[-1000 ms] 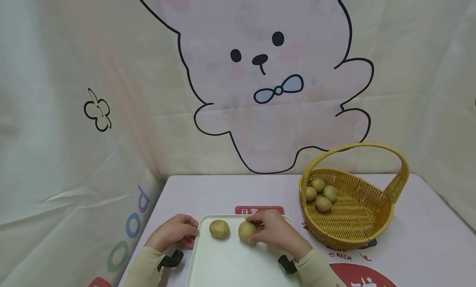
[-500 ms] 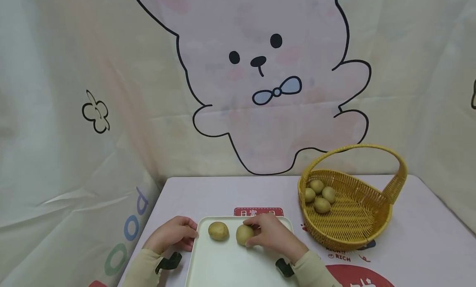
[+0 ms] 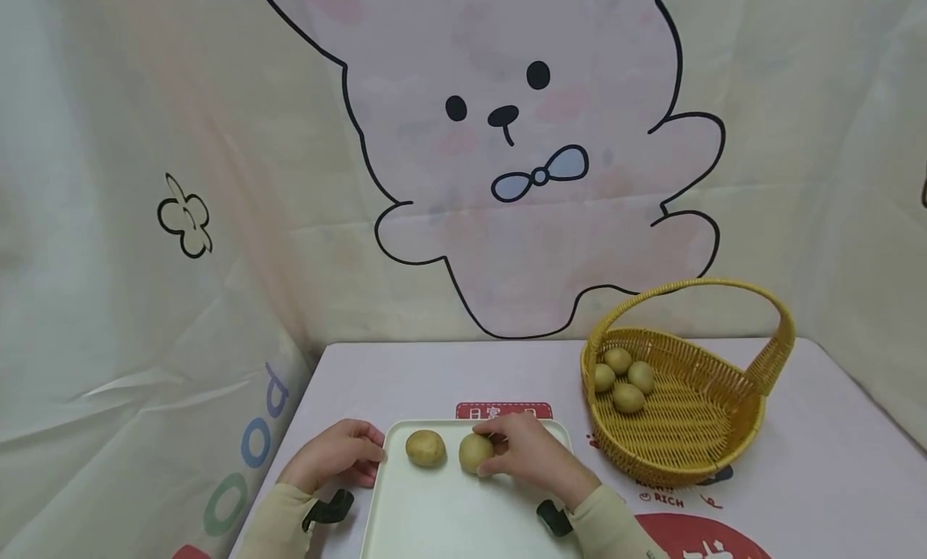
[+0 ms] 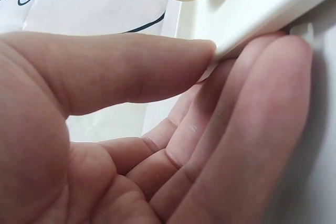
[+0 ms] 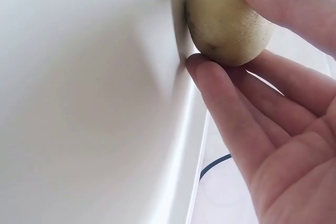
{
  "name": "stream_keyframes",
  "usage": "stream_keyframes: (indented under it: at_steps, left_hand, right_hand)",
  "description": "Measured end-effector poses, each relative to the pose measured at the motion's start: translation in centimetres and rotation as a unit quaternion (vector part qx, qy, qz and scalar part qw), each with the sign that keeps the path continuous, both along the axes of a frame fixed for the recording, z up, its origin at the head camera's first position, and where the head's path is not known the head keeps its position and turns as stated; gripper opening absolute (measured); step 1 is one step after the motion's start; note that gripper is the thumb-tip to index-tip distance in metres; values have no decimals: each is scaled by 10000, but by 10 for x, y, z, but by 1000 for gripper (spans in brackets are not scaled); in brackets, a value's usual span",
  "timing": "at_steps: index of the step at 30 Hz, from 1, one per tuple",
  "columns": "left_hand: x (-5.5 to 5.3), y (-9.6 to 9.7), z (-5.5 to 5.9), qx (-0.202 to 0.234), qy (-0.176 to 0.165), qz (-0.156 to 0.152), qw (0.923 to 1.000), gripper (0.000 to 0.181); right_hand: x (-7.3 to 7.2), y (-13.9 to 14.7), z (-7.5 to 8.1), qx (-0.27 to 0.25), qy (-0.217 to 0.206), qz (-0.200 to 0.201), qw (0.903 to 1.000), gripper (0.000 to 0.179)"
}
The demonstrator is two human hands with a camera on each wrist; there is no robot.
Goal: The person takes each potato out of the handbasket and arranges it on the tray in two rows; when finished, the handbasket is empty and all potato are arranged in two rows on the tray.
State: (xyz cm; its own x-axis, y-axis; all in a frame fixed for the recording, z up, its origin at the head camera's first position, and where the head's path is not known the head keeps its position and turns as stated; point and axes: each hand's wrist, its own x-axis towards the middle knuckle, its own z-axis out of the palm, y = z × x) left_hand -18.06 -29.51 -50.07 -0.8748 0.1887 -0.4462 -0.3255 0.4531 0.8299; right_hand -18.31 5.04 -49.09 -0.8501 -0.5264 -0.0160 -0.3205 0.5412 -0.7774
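Note:
A pale, cream-coloured tray (image 3: 442,515) lies on the table. My left hand (image 3: 335,458) pinches its left edge: in the left wrist view the thumb (image 4: 142,69) is at the rim and the fingers curl beneath. My right hand (image 3: 534,459) holds a round, yellowish-brown potato (image 3: 474,454) between thumb and fingers, near the tray's far edge. In the right wrist view this potato (image 5: 226,22) sits close against the tray surface, with fingertips along its lower side. To its left, another potato (image 3: 425,449) rests on the tray, untouched.
A yellow woven basket (image 3: 691,430) with a tall arched handle (image 3: 702,282) stands to the right of the tray, with several potatoes (image 3: 628,397) gathered at its left end. Behind the table hangs a cloth (image 3: 348,293) printed with a cartoon animal.

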Motion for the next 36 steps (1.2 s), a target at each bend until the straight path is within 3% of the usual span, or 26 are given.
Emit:
stream_keyframes:
  at_steps: [14, 28, 36]
  left_hand:
    - [-2, -1, 1, 20, -4, -34, 10000, 22]
    - [-1, 0, 3, 58, -19, -108, 9999, 23]
    - [-2, -1, 1, 51, -23, -138, 9999, 23]
  right_hand:
    - [-1, 2, 2, -96, -137, -1, 9999, 63]
    - [-1, 4, 2, -69, -134, 8, 9999, 59]
    - [-4, 10, 2, 192, -27, -108, 9998, 57]
